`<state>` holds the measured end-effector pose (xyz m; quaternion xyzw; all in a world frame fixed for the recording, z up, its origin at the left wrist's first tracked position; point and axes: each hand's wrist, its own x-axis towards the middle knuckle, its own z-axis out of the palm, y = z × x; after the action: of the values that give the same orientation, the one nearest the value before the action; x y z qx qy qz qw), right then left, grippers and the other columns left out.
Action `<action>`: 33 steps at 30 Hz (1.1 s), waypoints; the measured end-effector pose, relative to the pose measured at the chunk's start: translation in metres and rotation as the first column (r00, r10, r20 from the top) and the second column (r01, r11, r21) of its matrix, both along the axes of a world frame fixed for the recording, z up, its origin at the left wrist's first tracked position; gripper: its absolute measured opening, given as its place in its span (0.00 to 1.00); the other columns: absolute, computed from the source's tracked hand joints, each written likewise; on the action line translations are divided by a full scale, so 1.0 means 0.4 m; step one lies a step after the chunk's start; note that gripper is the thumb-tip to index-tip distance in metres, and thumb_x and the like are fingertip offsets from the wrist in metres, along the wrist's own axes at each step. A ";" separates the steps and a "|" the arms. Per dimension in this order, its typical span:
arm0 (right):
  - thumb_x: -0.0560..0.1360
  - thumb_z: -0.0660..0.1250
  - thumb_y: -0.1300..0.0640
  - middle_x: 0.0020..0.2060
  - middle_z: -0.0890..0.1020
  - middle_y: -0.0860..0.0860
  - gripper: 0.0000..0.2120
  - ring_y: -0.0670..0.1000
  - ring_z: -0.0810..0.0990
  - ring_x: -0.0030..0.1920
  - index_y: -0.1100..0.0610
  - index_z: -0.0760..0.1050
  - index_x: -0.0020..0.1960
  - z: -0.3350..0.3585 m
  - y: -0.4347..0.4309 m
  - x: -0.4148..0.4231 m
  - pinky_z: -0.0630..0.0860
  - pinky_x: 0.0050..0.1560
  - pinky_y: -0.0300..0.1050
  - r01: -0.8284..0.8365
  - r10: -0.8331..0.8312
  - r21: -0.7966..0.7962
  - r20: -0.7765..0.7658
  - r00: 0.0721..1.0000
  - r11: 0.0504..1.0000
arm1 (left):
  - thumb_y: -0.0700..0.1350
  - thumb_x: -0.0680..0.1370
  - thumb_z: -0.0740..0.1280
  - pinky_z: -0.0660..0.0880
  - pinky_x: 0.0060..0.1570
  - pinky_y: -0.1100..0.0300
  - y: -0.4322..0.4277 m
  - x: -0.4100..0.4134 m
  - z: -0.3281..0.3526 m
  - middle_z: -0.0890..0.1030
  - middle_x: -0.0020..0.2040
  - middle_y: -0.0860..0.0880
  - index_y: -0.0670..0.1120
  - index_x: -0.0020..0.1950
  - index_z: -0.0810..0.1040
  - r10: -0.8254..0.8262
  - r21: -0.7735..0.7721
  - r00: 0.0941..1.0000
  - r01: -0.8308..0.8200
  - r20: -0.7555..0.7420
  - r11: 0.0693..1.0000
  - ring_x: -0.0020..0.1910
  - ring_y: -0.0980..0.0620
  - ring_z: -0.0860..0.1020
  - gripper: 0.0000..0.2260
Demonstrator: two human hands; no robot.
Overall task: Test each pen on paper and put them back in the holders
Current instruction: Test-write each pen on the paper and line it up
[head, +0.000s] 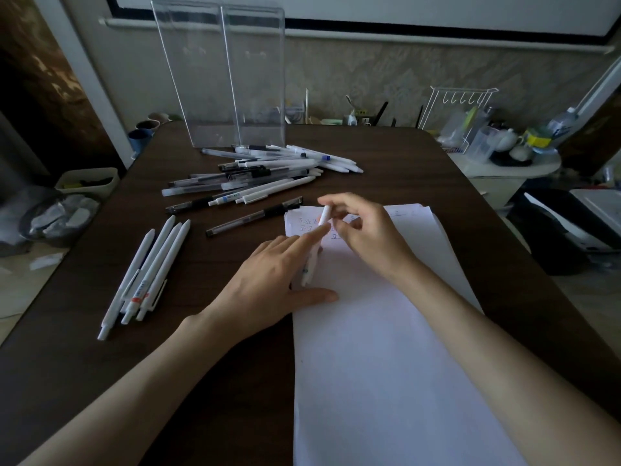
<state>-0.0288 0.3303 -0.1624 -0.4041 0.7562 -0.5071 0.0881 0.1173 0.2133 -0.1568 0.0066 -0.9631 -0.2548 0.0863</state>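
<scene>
Paper: We take the white paper stack [369, 348] as our landmark. It lies on the dark brown surface [420, 163] and runs from the near edge away from us. Small handwritten marks [307, 227] sit at its far left corner.
Right hand: The right hand [363, 227] hovers over the paper's far left part. Its thumb and fingertips pinch the upper end of a white pen.
White pen: The white pen [309, 267] slants over the paper's far left part, close to the marks. Its upper end is in the right hand, and its lower barrel shows between the left index finger and thumb. We cannot tell whether its tip touches the sheet.
Left hand: The left hand [268, 280] rests palm down on the paper's left edge, released. Its index finger stretches across the pen's barrel and its thumb lies flat on the sheet.
Black pen: One black-capped pen [252, 218] lies just left of the paper's far corner.
White group: Four white pens [151, 274] lie side by side, well left of the paper.
Pile: We see a loose pile of pens [262, 173], white, frosted and black, beyond the paper's far left corner.
Holders: Two tall clear holders [221, 79] stand upright, touching side by side, beyond the pile and farthest from the paper.
Surroundings: A small pale bin [87, 179] sits off the surface, far left of the paper. A white wire rack [460, 105] stands far right of it.
</scene>
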 end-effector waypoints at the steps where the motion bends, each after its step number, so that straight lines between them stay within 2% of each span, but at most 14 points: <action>1: 0.75 0.61 0.71 0.48 0.81 0.49 0.19 0.41 0.77 0.47 0.52 0.77 0.59 -0.001 -0.001 0.000 0.71 0.41 0.35 -0.016 0.016 0.010 -0.005 1.000 1.000 | 0.65 0.69 0.67 0.58 0.54 0.69 0.001 0.000 -0.002 0.72 0.65 0.54 0.57 0.74 0.57 -0.016 -0.010 1.000 0.015 -0.014 1.000 0.61 0.59 0.65 0.37; 3: 0.73 0.59 0.72 0.51 0.80 0.51 0.22 0.39 0.76 0.48 0.52 0.77 0.60 -0.002 0.000 -0.001 0.71 0.44 0.34 -0.042 0.043 0.018 -0.012 0.999 0.999 | 0.68 0.68 0.63 0.62 0.50 0.68 -0.003 -0.002 -0.010 0.75 0.59 0.54 0.55 0.70 0.67 -0.043 -0.041 0.997 0.041 -0.058 0.998 0.54 0.59 0.69 0.33; 5: 0.72 0.58 0.73 0.54 0.79 0.53 0.25 0.37 0.74 0.50 0.52 0.76 0.62 0.000 0.004 0.004 0.70 0.48 0.31 -0.078 0.078 0.027 -0.027 0.997 0.997 | 0.68 0.67 0.64 0.63 0.47 0.70 -0.009 -0.001 -0.017 0.75 0.50 0.56 0.53 0.59 0.76 -0.056 -0.021 0.994 0.054 -0.096 0.998 0.47 0.60 0.68 0.28; 7: 0.72 0.57 0.74 0.53 0.78 0.53 0.26 0.38 0.74 0.51 0.52 0.75 0.63 0.004 0.007 0.010 0.69 0.53 0.32 -0.120 0.121 0.039 -0.041 0.992 0.992 | 0.66 0.65 0.68 0.66 0.44 0.69 -0.010 0.000 -0.017 0.74 0.45 0.56 0.52 0.49 0.79 -0.037 0.036 0.994 0.041 -0.098 0.999 0.44 0.57 0.69 0.22; 9: 0.72 0.57 0.73 0.52 0.77 0.52 0.27 0.39 0.73 0.52 0.50 0.75 0.63 0.009 0.007 0.015 0.69 0.56 0.36 -0.141 0.143 0.047 -0.044 0.989 0.989 | 0.61 0.65 0.71 0.66 0.41 0.70 -0.008 0.002 -0.013 0.73 0.43 0.55 0.51 0.44 0.78 -0.021 0.052 0.996 0.026 -0.088 0.998 0.43 0.57 0.70 0.17; 12: 0.73 0.58 0.72 0.54 0.79 0.51 0.27 0.41 0.74 0.54 0.47 0.72 0.65 0.009 -0.002 0.023 0.69 0.55 0.38 -0.157 0.160 0.062 -0.053 0.986 0.986 | 0.62 0.68 0.69 0.66 0.42 0.67 -0.009 0.014 -0.008 0.73 0.43 0.55 0.52 0.46 0.77 0.011 -0.011 0.995 -0.012 -0.099 1.000 0.42 0.57 0.69 0.16; 16: 0.76 0.57 0.69 0.53 0.79 0.47 0.24 0.45 0.72 0.54 0.52 0.70 0.68 0.026 -0.041 0.024 0.66 0.48 0.27 -0.116 0.132 0.132 -0.127 0.983 0.984 | 0.56 0.75 0.65 0.66 0.48 0.62 -0.030 0.058 0.016 0.74 0.53 0.54 0.53 0.59 0.74 0.171 -0.116 0.984 -0.176 -0.057 0.977 0.51 0.56 0.69 0.14; 19: 0.77 0.57 0.69 0.58 0.78 0.52 0.19 0.51 0.71 0.61 0.58 0.74 0.64 0.041 -0.112 0.018 0.67 0.57 0.36 -0.044 0.113 0.232 -0.293 0.950 0.972 | 0.52 0.76 0.65 0.68 0.48 0.60 -0.056 0.120 0.022 0.74 0.54 0.52 0.52 0.61 0.73 0.299 -0.204 0.952 -0.306 -0.067 0.930 0.53 0.53 0.72 0.15; 21: 0.78 0.58 0.66 0.61 0.77 0.54 0.16 0.54 0.70 0.63 0.58 0.75 0.64 0.043 -0.166 0.021 0.66 0.62 0.44 -0.021 0.151 0.317 -0.393 0.907 0.948 | 0.53 0.75 0.64 0.70 0.47 0.59 -0.073 0.165 0.017 0.74 0.52 0.51 0.50 0.61 0.74 0.372 -0.253 0.926 -0.377 -0.068 0.891 0.53 0.51 0.73 0.16; 23: 0.79 0.59 0.61 0.63 0.75 0.53 0.15 0.55 0.68 0.64 0.57 0.73 0.65 0.036 -0.213 0.029 0.65 0.63 0.47 -0.004 0.234 0.423 -0.494 0.837 0.906 | 0.55 0.74 0.63 0.69 0.47 0.59 -0.086 0.204 0.007 0.74 0.50 0.51 0.51 0.60 0.75 0.411 -0.301 0.909 -0.411 -0.066 0.861 0.52 0.51 0.73 0.16; 26: 0.80 0.59 0.60 0.60 0.76 0.53 0.13 0.55 0.69 0.61 0.56 0.75 0.63 0.023 -0.261 0.041 0.67 0.61 0.50 0.086 0.312 0.500 -0.656 0.687 0.862 | 0.59 0.75 0.59 0.71 0.47 0.56 -0.093 0.233 -0.004 0.75 0.47 0.51 0.53 0.57 0.76 0.450 -0.351 0.889 -0.451 -0.091 0.820 0.48 0.50 0.74 0.17; 28: 0.79 0.60 0.62 0.55 0.76 0.53 0.11 0.55 0.69 0.59 0.57 0.77 0.58 0.018 -0.275 0.038 0.66 0.58 0.49 0.147 0.298 0.477 -0.731 0.613 0.866 | 0.61 0.74 0.56 0.71 0.44 0.55 -0.088 0.239 -0.007 0.75 0.44 0.52 0.53 0.55 0.78 0.474 -0.371 0.873 -0.481 -0.116 0.795 0.45 0.50 0.75 0.19; 30: 0.78 0.62 0.62 0.53 0.75 0.54 0.09 0.56 0.69 0.58 0.58 0.77 0.56 0.029 -0.275 0.032 0.65 0.58 0.50 0.161 0.258 0.430 -0.758 0.599 0.889 | 0.63 0.73 0.54 0.72 0.44 0.54 -0.085 0.239 -0.007 0.75 0.43 0.52 0.54 0.54 0.79 0.484 -0.410 0.866 -0.489 -0.123 0.770 0.44 0.51 0.75 0.21; 33: 0.72 0.70 0.64 0.44 0.76 0.57 0.04 0.60 0.74 0.49 0.62 0.79 0.46 0.068 -0.247 0.026 0.71 0.47 0.54 0.154 0.107 0.228 -0.824 0.556 0.961 | 0.63 0.73 0.54 0.72 0.44 0.52 -0.082 0.229 -0.001 0.76 0.42 0.52 0.54 0.53 0.80 0.474 -0.433 0.870 -0.481 -0.132 0.763 0.44 0.50 0.75 0.22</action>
<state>-0.0183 0.2315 -0.1352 -0.5686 0.7757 -0.1480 -0.2302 0.2087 0.1803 -0.1573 0.2293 -0.9610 0.0064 0.1543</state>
